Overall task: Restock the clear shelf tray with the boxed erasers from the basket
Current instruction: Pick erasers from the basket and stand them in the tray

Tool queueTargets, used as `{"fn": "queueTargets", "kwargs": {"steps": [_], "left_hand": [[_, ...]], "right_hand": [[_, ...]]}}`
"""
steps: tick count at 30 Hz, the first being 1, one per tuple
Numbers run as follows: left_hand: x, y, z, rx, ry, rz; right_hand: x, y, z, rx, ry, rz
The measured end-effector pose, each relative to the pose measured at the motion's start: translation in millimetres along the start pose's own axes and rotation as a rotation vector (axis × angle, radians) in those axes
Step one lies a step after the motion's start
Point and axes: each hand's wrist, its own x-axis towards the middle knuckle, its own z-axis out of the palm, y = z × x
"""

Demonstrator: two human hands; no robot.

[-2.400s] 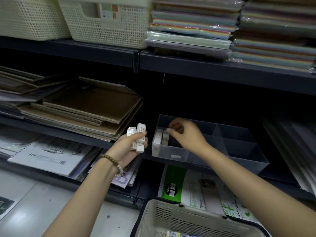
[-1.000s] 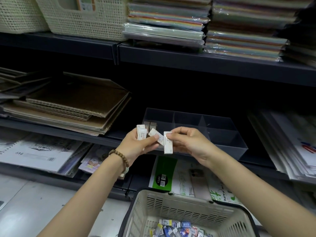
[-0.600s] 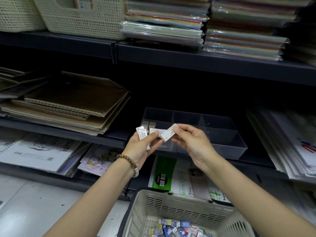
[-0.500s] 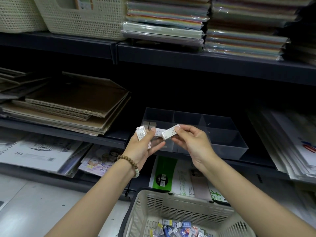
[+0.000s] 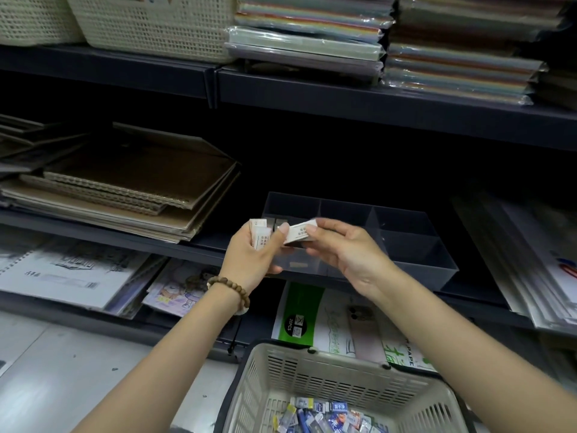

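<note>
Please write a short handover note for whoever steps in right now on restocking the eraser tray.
Left hand: grip closed on a small stack of white boxed erasers, held in front of the tray.
Right hand: pinching one boxed eraser by its end, beside the left thumb.
Clear shelf tray: on the middle shelf; a few boxes already stand in its left compartment, the other compartments look bare.
Basket: on the floor below, many small packets left inside.
Done: first few boxes placed.
Left: place the eraser in the right hand, then the left-hand stack, then fetch more from the basket.
</note>
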Motion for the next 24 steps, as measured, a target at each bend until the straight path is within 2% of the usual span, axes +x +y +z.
{"fn": "queueTargets", "kwargs": {"steps": [2,6,12,18,24], "left_hand": [[5,1,-8,0.003,0.034,0.000],[19,-7,-35,0.062,0.158,-0.030],[25,-28,-38,0.093,0.096,-0.138],[27,-35,-36,0.078,0.065,-0.182],[25,-32,-38,0.051,0.032,-0.203]], "right_hand": [[10,-8,-2,-0.128,-0.014,-0.080],[34,-20,-9,-0.597,-0.044,-0.297],[64,-6,5,-0.935,-0.192,-0.289],[77,11,17,-1.043,-0.205,-0.324],[79,15,16,-0.996,-0.187,-0.285]]}}
